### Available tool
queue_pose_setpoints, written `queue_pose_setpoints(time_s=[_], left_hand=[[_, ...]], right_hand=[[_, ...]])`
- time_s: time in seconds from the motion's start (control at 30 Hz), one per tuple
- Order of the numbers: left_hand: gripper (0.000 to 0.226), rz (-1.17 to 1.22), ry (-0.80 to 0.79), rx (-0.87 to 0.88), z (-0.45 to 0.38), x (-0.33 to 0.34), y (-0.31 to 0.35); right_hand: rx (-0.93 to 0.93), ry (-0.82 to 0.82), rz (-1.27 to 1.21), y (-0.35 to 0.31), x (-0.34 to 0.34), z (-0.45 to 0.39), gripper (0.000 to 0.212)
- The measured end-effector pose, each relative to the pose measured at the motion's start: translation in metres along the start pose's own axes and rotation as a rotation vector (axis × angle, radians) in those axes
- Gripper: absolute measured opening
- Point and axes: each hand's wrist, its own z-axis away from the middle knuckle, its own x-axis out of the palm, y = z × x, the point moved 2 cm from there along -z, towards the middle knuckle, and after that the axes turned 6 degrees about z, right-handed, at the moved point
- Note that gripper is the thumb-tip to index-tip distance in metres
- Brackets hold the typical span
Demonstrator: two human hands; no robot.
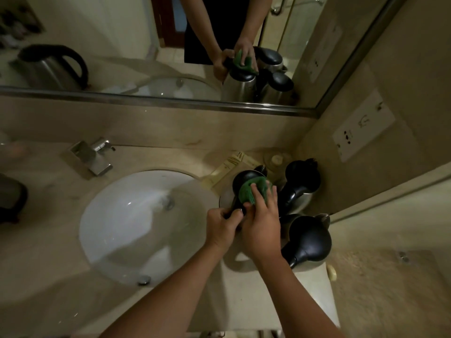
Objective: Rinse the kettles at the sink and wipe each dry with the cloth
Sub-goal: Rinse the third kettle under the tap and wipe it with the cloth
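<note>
Wiping is underway: the kettle (240,189) stands right of the sink (109,215), its handle gripped by the left hand (220,228); the right hand (262,224) presses a green cloth (251,190) on the lid. Recommend firm, overlapping strokes, keeping the kettle steady.

My head camera looks steeply down, close over the round white basin (136,225) at nine o'clock.
</note>
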Motion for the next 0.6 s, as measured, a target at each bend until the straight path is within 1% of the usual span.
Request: queue_pose_setpoints(time_s=[0.1,0.2,0.27,0.33,0.37,0.4,0.47,0.5,0.53,0.6], left_hand=[[0.036,-0.006,-0.020,-0.018,0.001,-0.003,-0.001],[0.032,-0.057,-0.020,-0.077,0.013,-0.005,0.003],[0.031,-0.205,0.005,-0.090,0.025,-0.009,0.010],[0.017,-0.370,0.015,-0.097,0.039,-0.009,0.013],[0.009,-0.393,-0.006,-0.104,0.048,-0.007,0.015],[0.018,-0.394,-0.033,-0.099,0.056,-0.008,0.013],[0.048,-0.388,-0.093,-0.106,0.070,-0.015,0.010],[0.057,-0.394,-0.121,-0.112,0.077,-0.020,0.008],[0.060,-0.396,-0.146,-0.126,0.084,-0.028,0.008],[0.061,-0.407,-0.225,-0.210,0.097,-0.046,-0.002]], right_hand=[[0.023,-0.036,0.012,-0.005,-0.012,0.003,0.048],[0.044,-0.043,0.042,-0.007,-0.021,0.022,0.047],[0.027,-0.053,0.039,-0.008,-0.024,0.043,0.044],[0.016,-0.044,0.028,-0.005,-0.023,0.064,0.039],[0.019,-0.042,0.042,-0.003,-0.022,0.073,0.037],[0.012,-0.048,0.067,-0.001,-0.019,0.082,0.036],[-0.052,-0.069,0.133,0.003,-0.014,0.097,0.034],[-0.091,-0.073,0.163,0.005,-0.011,0.102,0.034],[-0.122,-0.094,0.185,0.006,-0.008,0.106,0.032],[-0.134,-0.223,0.225,0.009,-0.001,0.112,0.025]])
